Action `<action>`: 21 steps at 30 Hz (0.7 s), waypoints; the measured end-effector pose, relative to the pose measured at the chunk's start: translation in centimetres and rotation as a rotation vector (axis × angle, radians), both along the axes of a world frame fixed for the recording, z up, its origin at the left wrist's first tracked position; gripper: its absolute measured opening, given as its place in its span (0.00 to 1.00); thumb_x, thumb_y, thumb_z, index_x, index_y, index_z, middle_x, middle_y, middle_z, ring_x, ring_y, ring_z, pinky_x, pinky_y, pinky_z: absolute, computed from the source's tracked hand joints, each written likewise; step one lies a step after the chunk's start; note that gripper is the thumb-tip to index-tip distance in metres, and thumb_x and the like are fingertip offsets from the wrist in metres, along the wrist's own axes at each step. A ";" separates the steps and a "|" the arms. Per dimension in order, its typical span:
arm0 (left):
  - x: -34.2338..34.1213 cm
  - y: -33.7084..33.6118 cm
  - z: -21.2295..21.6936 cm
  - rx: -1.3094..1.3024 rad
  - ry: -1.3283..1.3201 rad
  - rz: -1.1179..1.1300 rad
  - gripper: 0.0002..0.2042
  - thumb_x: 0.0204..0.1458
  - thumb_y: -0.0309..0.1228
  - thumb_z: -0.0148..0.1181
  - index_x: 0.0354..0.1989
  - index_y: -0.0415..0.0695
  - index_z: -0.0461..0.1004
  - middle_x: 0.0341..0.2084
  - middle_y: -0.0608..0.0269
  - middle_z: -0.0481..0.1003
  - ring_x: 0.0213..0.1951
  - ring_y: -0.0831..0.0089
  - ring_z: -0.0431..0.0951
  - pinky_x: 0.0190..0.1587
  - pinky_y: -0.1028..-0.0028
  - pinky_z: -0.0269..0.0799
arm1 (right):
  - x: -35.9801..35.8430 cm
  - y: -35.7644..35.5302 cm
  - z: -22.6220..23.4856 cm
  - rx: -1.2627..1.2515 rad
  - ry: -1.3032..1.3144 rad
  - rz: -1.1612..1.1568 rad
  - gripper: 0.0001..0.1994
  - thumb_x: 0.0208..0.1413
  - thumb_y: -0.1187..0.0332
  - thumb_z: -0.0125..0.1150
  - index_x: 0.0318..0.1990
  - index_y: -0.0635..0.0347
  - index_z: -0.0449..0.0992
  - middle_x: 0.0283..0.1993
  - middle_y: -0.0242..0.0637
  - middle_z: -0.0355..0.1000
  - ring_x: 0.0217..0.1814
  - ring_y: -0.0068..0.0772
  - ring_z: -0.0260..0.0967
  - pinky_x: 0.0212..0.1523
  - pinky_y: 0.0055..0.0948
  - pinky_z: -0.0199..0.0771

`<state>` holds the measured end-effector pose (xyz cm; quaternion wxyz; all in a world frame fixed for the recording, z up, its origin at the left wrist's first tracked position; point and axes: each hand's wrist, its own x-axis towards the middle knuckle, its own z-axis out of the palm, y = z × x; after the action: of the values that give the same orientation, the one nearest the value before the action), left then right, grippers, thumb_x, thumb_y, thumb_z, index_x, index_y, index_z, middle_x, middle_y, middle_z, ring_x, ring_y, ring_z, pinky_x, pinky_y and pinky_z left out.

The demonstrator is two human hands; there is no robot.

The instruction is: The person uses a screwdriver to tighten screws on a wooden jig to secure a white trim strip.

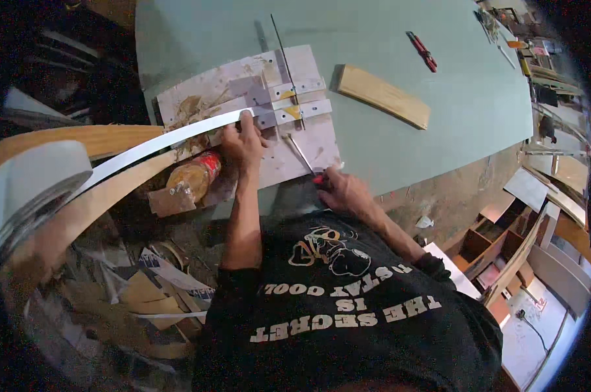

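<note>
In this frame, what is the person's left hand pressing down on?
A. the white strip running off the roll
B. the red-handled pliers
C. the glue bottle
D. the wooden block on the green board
A: the left hand presses the white strip onto the jig plate, away from the wooden block.

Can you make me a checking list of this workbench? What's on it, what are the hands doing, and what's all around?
Surface: green bench, a worn board lying on it.
Job's things: white strip runs from a roll onto the board; metal jig on the board.
Clutter: wood block, red pliers, bottle, scraps at lower left.
Grips: left hand presses the strip; right hand holds a red-handled tool.
Cables: one on the floor.
Surroundings: wooden boxes, stacked panels at right.
</note>
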<state>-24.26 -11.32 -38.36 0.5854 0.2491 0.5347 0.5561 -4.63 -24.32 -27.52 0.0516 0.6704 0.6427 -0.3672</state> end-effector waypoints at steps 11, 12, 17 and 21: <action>-0.8 0.1 3.2 -0.033 0.334 -0.105 0.19 0.61 0.40 0.54 0.37 0.31 0.72 0.12 0.61 0.69 0.10 0.69 0.74 0.11 0.71 0.65 | 3.2 -3.2 0.0 0.129 0.020 0.044 0.20 0.50 0.57 0.68 0.44 0.61 0.72 0.40 0.52 0.75 0.43 0.51 0.75 0.40 0.43 0.74; -0.7 0.1 3.4 -0.026 0.347 -0.114 0.18 0.61 0.40 0.54 0.37 0.31 0.73 0.12 0.61 0.69 0.10 0.69 0.74 0.11 0.71 0.65 | 3.0 -3.5 -0.4 0.134 0.004 0.085 0.21 0.50 0.57 0.68 0.45 0.61 0.71 0.40 0.51 0.75 0.42 0.50 0.74 0.41 0.42 0.74; -1.1 0.0 3.3 -0.010 0.419 -0.201 0.16 0.61 0.39 0.53 0.37 0.33 0.74 0.16 0.56 0.73 0.09 0.70 0.73 0.13 0.71 0.67 | 4.6 -4.2 0.1 -0.022 0.167 -0.168 0.17 0.58 0.61 0.59 0.50 0.61 0.69 0.35 0.45 0.73 0.40 0.44 0.73 0.44 0.39 0.72; -1.2 0.2 -2.2 0.119 0.550 -0.088 0.17 0.59 0.39 0.55 0.39 0.34 0.75 0.21 0.51 0.76 0.16 0.64 0.78 0.19 0.66 0.72 | 5.6 -1.9 5.6 0.073 0.370 -0.420 0.16 0.60 0.68 0.56 0.53 0.63 0.70 0.38 0.40 0.74 0.38 0.29 0.70 0.43 0.32 0.72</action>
<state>-25.46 -11.13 -40.59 0.4263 0.4473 0.6286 0.4723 0.95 -26.27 -21.90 -0.1681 0.7120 0.5008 -0.4626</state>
